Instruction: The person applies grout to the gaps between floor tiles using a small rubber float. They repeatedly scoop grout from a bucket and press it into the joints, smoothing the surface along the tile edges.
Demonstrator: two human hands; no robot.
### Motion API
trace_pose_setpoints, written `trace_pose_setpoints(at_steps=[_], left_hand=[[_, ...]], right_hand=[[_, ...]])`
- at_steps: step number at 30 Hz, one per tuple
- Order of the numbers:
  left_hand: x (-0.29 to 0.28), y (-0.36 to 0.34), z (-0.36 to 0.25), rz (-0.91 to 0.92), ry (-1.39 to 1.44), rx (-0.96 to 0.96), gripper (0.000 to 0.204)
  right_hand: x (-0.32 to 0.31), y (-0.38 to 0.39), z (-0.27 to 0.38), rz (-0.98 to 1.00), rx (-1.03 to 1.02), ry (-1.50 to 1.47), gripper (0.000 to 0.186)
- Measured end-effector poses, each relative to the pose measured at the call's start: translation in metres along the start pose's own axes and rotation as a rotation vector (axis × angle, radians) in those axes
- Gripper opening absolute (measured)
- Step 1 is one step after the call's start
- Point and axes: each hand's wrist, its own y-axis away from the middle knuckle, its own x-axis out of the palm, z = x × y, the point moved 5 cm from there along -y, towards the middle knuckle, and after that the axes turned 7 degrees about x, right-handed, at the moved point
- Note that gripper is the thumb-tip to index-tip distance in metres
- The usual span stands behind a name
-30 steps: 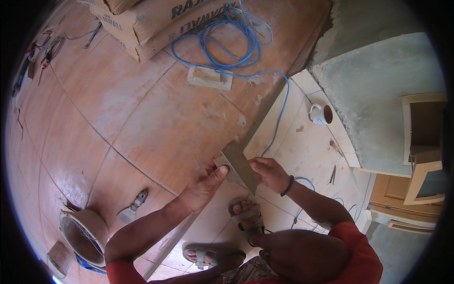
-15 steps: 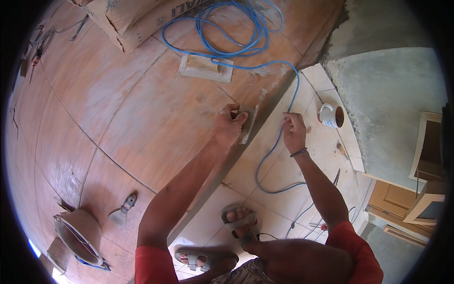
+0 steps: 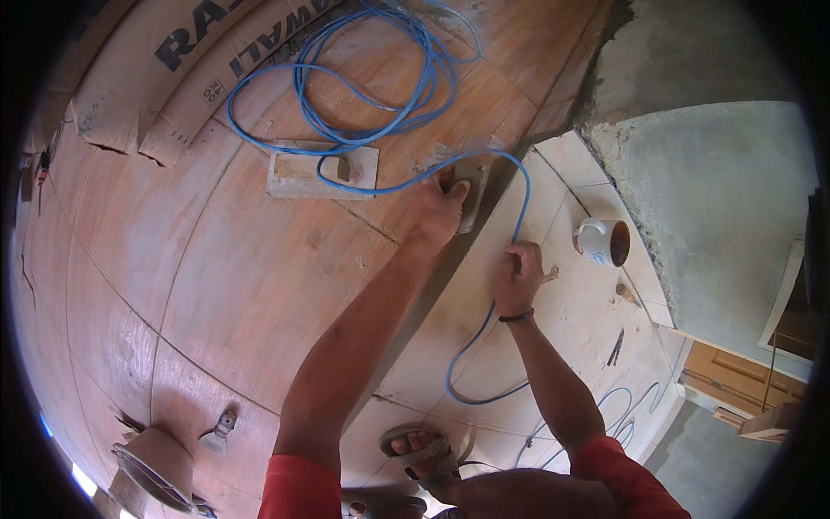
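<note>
My left hand (image 3: 441,208) is closed on a thin, flat grey plate (image 3: 473,203), pressed along the edge of the raised reddish-brown surface; its exact kind is unclear. My right hand (image 3: 517,272) has curled fingers, low over the pale tiles. A short brown stub (image 3: 551,274) shows beside its knuckles; whether the hand holds it I cannot tell. Blue cable (image 3: 526,195) runs to that hand's fingers and comes out below them, where contact is hidden. Left of my left hand lies a pale rectangular plastering float (image 3: 298,177) with a block handle, the cable crossing over it.
Stacked paper sacks (image 3: 130,104) stand at the upper left. A scraper (image 3: 218,431) and a bucket (image 3: 160,467) are at the lower left. A white mug (image 3: 596,240) with brown contents lies near the grey wall (image 3: 700,164). My sandalled foot (image 3: 424,450) is below.
The view has shifted, showing more of the sacks. My left hand has slid the flat plate farther along the edge, away from me. My right hand has drawn nearer to me.
</note>
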Motion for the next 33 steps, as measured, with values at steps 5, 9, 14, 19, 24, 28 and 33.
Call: trace_pose_setpoints(at_steps=[5, 9, 14, 19, 24, 28, 33], left_hand=[[0.036, -0.056, 0.006, 0.012, -0.252, 0.141, 0.037], [0.049, -0.086, 0.0, 0.067, -0.193, 0.083, 0.033], [0.066, -0.098, -0.014, 0.146, -0.35, 0.12, 0.033], [0.078, -0.106, -0.017, 0.116, -0.414, 0.246, 0.036], [0.085, -0.113, -0.014, 0.171, -0.391, 0.148, 0.039], [0.087, -0.105, -0.016, 0.231, -0.435, 0.208, 0.041], [0.084, -0.089, -0.026, 0.231, -0.516, 0.204, 0.042]], right_hand=[[-0.004, -0.002, -0.004, 0.018, 0.085, -0.054, 0.02], [0.0, -0.003, 0.0, 0.044, 0.013, -0.031, 0.018], [-0.002, -0.003, -0.008, 0.058, 0.027, -0.023, 0.021], [-0.005, -0.007, -0.003, 0.046, 0.022, -0.016, 0.022], [-0.004, -0.008, 0.0, 0.028, -0.005, -0.004, 0.02], [-0.003, -0.007, -0.002, 0.05, 0.066, -0.025, 0.023], [-0.002, -0.008, -0.001, 0.06, 0.057, -0.031, 0.023]])
